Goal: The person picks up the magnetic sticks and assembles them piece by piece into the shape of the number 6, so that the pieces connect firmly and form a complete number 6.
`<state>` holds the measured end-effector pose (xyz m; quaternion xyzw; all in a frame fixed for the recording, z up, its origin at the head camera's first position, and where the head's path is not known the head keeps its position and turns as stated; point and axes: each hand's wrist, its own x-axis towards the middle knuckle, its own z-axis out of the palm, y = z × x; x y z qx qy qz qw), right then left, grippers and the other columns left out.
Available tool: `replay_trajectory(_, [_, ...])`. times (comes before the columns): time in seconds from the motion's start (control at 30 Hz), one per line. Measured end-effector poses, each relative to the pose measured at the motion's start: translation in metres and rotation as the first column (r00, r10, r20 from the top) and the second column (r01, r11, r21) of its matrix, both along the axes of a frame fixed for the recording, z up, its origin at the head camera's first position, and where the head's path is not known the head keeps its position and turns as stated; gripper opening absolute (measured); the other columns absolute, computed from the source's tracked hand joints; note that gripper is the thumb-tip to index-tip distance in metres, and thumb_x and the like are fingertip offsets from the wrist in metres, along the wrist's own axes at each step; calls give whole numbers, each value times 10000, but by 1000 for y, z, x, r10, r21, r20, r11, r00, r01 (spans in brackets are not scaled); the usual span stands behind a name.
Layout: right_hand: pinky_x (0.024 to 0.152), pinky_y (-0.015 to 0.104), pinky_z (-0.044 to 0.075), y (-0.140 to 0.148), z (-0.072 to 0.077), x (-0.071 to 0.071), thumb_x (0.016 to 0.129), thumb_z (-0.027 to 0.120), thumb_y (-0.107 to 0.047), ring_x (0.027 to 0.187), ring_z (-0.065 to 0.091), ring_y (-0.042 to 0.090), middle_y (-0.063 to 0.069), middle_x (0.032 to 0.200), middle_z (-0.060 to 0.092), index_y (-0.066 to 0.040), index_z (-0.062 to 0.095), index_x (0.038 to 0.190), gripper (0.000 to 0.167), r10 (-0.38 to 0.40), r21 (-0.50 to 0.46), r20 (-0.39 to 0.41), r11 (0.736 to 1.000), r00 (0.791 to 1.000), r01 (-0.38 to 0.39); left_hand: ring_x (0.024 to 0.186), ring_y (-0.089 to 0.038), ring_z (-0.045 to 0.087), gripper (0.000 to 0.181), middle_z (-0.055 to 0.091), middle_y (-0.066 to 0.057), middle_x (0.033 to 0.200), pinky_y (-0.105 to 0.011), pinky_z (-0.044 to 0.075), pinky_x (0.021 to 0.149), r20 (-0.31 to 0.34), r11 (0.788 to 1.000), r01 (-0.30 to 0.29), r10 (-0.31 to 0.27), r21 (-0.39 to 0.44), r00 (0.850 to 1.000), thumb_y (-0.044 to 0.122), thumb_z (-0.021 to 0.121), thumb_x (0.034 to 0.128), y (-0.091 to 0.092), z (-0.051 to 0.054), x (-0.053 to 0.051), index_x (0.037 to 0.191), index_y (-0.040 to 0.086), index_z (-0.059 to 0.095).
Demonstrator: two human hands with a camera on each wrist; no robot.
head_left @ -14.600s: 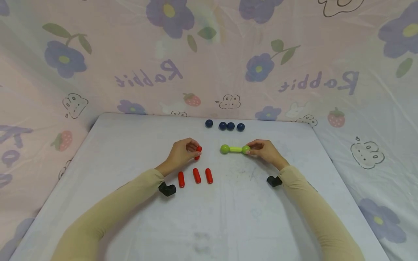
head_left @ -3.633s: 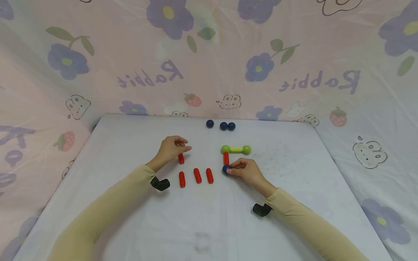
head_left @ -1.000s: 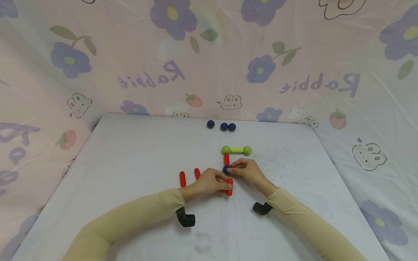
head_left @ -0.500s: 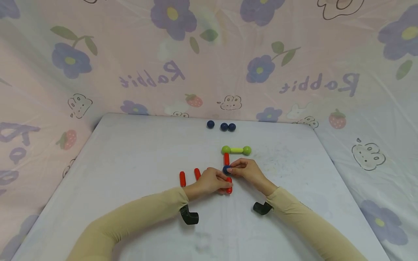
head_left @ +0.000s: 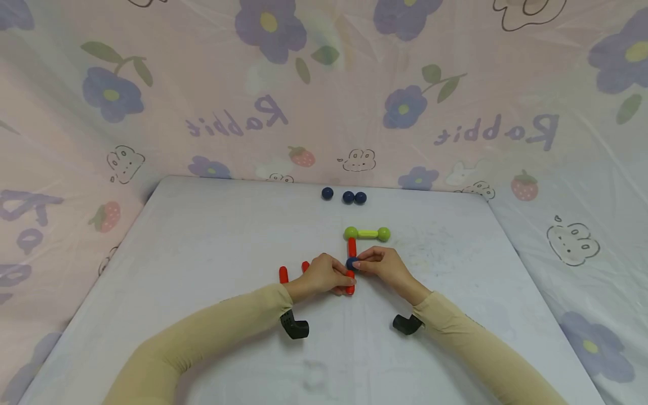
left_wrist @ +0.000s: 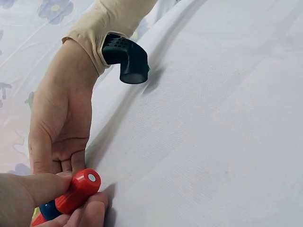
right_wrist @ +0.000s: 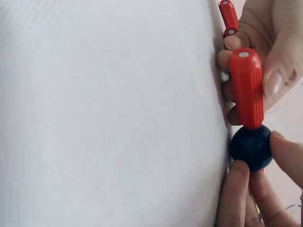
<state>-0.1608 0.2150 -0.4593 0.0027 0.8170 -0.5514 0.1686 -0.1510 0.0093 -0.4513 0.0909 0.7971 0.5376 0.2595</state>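
Observation:
My left hand [head_left: 323, 274] pinches a red rod [right_wrist: 247, 90] with a pale disc in its end. The rod's far end touches a dark blue ball [right_wrist: 251, 147], which my right hand [head_left: 388, 267] pinches between thumb and fingers. Beyond that ball, a second red rod [head_left: 351, 247] runs up to a green ball [head_left: 351, 233]. From there a yellow-green rod [head_left: 367, 234] leads right to another green ball [head_left: 384, 234]. Two loose red rods show left of my left hand, one farther out [head_left: 283, 274] and one nearer [head_left: 305, 266], partly covered by the hand.
Toward the back edge of the white table [head_left: 217, 225] lie a single dark blue ball [head_left: 327, 193] and a touching pair of dark blue balls [head_left: 354, 198]. A flowered curtain [head_left: 324, 112] rises behind and at both sides. Black angled pieces stick out below both cuffs.
Over the last second my left hand has moved the red rod slightly up and left, against the dark blue ball. Earlier, the right hand left the green piece, and a blue ball left the back row.

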Motion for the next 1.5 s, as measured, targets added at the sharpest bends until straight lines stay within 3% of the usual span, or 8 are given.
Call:
replay_trajectory(0.23, [810,257,591,0,-1,0,846,788,-239,854,708,112,48,956,771,-18,692,1101,351,-1,3,-1,1000,1000,1,577,-146,721,225,763,-117,747,-225,573,561,-1,1000,-5,5,-15,1000,177,806,824,3,-1,-2,942,-3,743])
replay_trajectory(0.93, [773,244,592,-2,3,2,855,774,-207,828,697,94,20,927,766,-12,690,1095,321,-5,-17,-2,1000,1000,5,567,-106,707,208,755,-136,750,-238,591,587,92,999,-28,24,42,995,145,793,834,6,-2,0,938,-24,730])
replay_trajectory(1.5, [764,246,586,-2,6,0,875,746,-182,826,690,98,19,940,768,-8,678,1114,304,14,-14,23,1000,1000,-13,604,-132,725,218,753,-117,762,-239,594,603,92,999,-23,19,36,996,148,791,837,5,-4,0,951,-25,726])
